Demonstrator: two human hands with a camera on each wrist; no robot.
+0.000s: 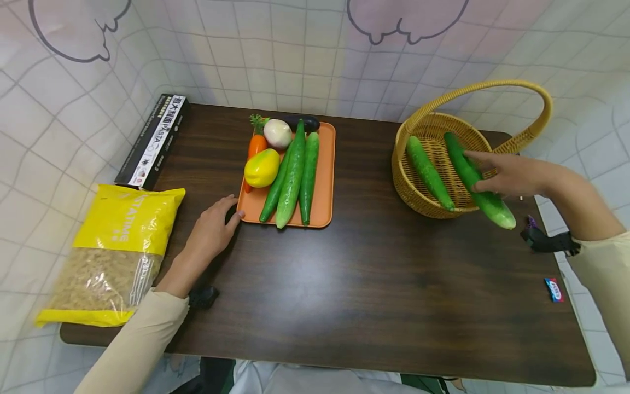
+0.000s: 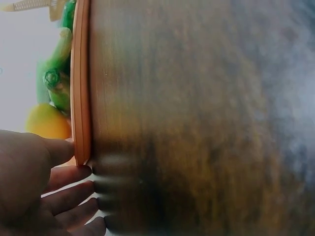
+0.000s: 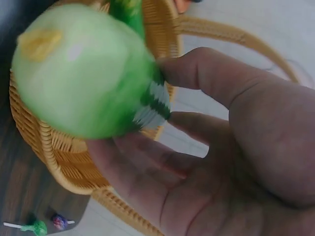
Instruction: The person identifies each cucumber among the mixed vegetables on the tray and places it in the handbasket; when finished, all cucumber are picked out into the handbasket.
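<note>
My right hand [image 1: 507, 174] grips a cucumber [image 1: 494, 208] around its middle, over the right side of a wicker basket [image 1: 418, 198]. In the right wrist view the pale blossom end of this cucumber [image 3: 74, 73] looms close, thumb and fingers around it. Another cucumber [image 1: 429, 172] leans inside the basket. At the orange tray [image 1: 322, 213], my left hand [image 1: 209, 232] touches the lower left corner; in the left wrist view its thumb and fingertips meet the rim. On the tray lie several green cucumbers [image 1: 291, 186], a yellow pepper [image 1: 262, 168], a carrot [image 1: 256, 145], a white round vegetable [image 1: 278, 134] and an eggplant [image 1: 307, 122].
A yellow pasta bag [image 1: 118, 251] lies at the left edge of the dark table [image 1: 344, 306], with a black pasta box [image 1: 153, 142] behind it. The basket's handle [image 1: 492, 85] arches upward. A small red-and-blue packet [image 1: 554, 290] sits near the right edge.
</note>
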